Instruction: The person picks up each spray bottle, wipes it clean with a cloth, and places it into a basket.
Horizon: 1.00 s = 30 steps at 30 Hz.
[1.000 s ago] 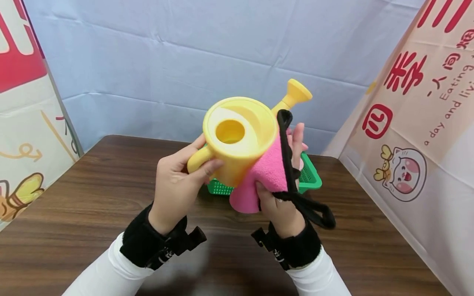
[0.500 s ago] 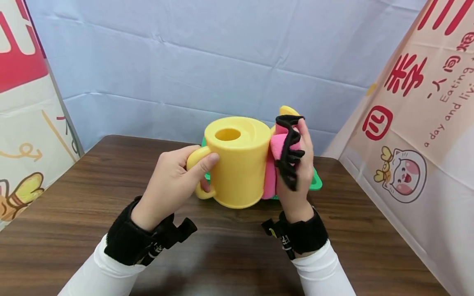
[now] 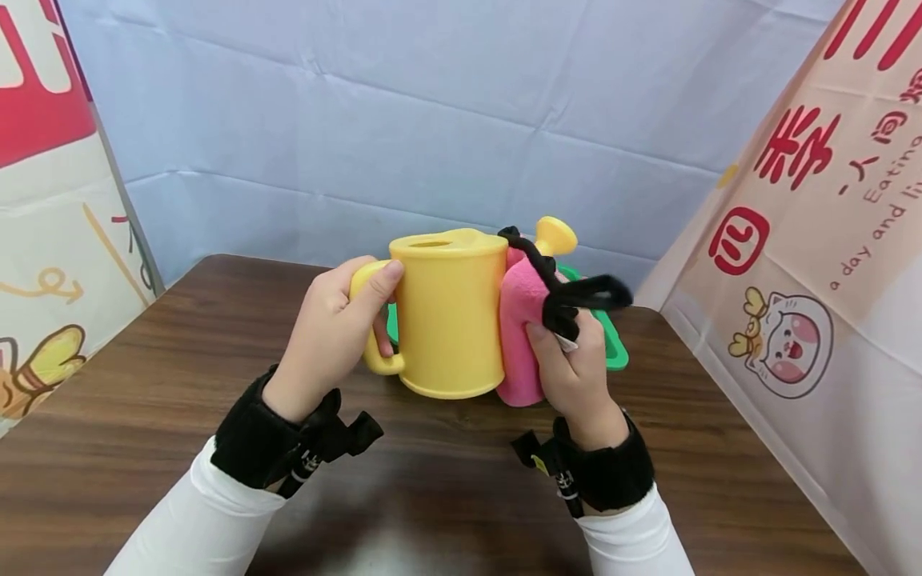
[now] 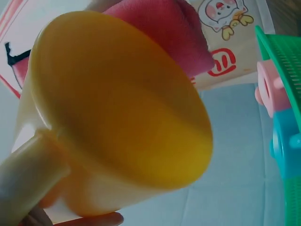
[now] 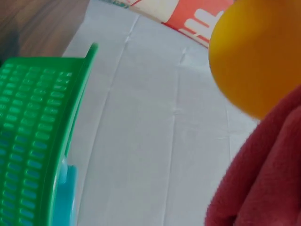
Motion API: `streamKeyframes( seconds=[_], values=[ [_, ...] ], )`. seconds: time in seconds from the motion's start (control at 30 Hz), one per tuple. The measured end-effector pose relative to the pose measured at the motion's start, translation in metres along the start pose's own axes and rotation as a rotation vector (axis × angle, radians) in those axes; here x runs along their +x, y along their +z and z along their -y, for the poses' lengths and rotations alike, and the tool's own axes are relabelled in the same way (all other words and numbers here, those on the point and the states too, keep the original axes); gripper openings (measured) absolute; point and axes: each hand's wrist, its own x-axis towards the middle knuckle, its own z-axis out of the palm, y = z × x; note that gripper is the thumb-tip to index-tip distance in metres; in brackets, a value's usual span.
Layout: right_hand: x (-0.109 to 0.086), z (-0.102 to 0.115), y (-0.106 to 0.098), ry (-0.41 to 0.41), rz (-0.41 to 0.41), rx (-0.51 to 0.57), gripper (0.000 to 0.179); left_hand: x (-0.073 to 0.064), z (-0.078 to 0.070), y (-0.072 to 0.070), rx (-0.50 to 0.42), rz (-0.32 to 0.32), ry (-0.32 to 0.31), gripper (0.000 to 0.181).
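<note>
A yellow watering can (image 3: 454, 320) is held upright above the table, its spout rose (image 3: 555, 236) pointing to the right. My left hand (image 3: 327, 336) grips its handle, thumb lying on top near the rim. With my right hand (image 3: 579, 372) I hold a pink cloth (image 3: 522, 344) with a black edge and loop against the can's right side. In the left wrist view the can's round base (image 4: 127, 103) fills most of the picture, with the cloth (image 4: 164, 28) behind it. The right wrist view catches folds of cloth (image 5: 268, 179) beside the can (image 5: 263, 61); the right fingers are hidden there.
Behind the can stands a green perforated basket (image 3: 615, 352), mostly hidden in the head view. Pink (image 4: 273, 89) and blue (image 4: 287, 141) plastic things show at it in the left wrist view. Fabric sheets (image 3: 360, 120) enclose the brown wooden table (image 3: 144, 400).
The can has tipped from showing its top opening to standing upright, and is lower. The right hand and cloth shifted around its right side; the black loop now sticks out to the right.
</note>
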Motion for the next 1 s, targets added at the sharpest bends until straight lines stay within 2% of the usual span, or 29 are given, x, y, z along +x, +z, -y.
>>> streamKeyframes(
  seconds=[0.03,0.1,0.2,0.3,0.4,0.53,0.63,0.7,0.77,0.83,1.0],
  values=[
    [0.0,0.002,0.0,0.008,0.002,0.043,0.049,0.0,0.0,0.0,0.0,-0.007,0.007,0.029],
    [0.002,0.003,0.001,-0.01,-0.003,0.068,0.054,-0.001,-0.002,0.0,0.012,-0.014,0.026,0.029],
    [0.003,0.0,0.001,-0.022,-0.041,0.026,0.054,-0.003,-0.004,0.001,0.04,-0.008,0.044,0.028],
    [0.003,-0.004,0.001,-0.013,-0.124,-0.112,0.058,-0.004,-0.005,0.002,0.047,0.014,0.039,0.028],
    [0.006,-0.006,0.002,-0.012,-0.212,-0.191,0.057,-0.005,-0.006,0.005,0.05,0.035,0.019,0.03],
    [0.012,-0.006,0.007,-0.089,-0.34,-0.289,0.049,-0.008,-0.006,0.008,0.067,0.025,0.023,0.03],
    [0.016,-0.003,0.011,-0.157,-0.464,-0.345,0.041,-0.009,-0.005,0.011,0.102,0.009,0.056,0.027],
    [0.019,-0.001,0.012,-0.186,-0.526,-0.342,0.038,-0.008,-0.005,0.013,0.122,0.006,0.083,0.026],
    [0.02,-0.001,0.01,-0.19,-0.528,-0.321,0.042,-0.007,-0.004,0.014,0.138,0.011,0.115,0.024],
    [0.019,-0.002,0.007,-0.162,-0.481,-0.302,0.049,-0.007,-0.004,0.015,0.161,0.017,0.16,0.021],
    [0.01,-0.008,-0.003,0.04,-0.3,-0.254,0.059,-0.008,-0.004,0.015,0.27,0.033,0.323,0.014]
  ],
)
